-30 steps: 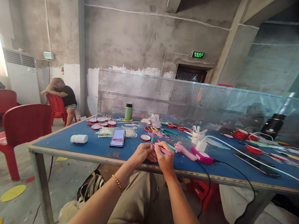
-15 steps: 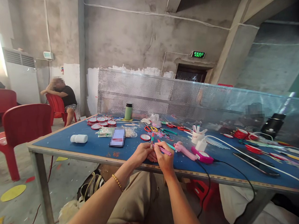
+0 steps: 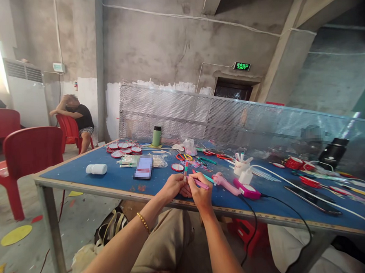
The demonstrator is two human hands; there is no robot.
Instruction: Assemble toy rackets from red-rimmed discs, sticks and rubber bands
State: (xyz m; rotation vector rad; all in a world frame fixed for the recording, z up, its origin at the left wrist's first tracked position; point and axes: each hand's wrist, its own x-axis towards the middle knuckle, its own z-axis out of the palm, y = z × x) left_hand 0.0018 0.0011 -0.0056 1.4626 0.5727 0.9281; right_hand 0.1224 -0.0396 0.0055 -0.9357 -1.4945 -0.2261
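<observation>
My left hand [image 3: 172,188] and my right hand [image 3: 202,195] meet over the near edge of the blue table [image 3: 80,170]. The left fingers pinch a short red, green and white stick [image 3: 186,170] that stands nearly upright. A pink pen-like stick [image 3: 200,184] lies slanted in the closed fingers of the right hand. Its tip touches the base of the upright stick. A gold bracelet [image 3: 143,222] circles my left wrist. A pink glue gun [image 3: 226,183] lies just right of my hands.
On the table lie a white bottle [image 3: 96,169], red round mirrors [image 3: 123,148], a green flask [image 3: 156,136], scissors [image 3: 183,157], a cup of sticks [image 3: 241,164], cables and a phone [image 3: 312,201]. A perforated metal screen [image 3: 199,115] backs it. Red chairs [image 3: 30,156] and a seated person [image 3: 76,117] are at left.
</observation>
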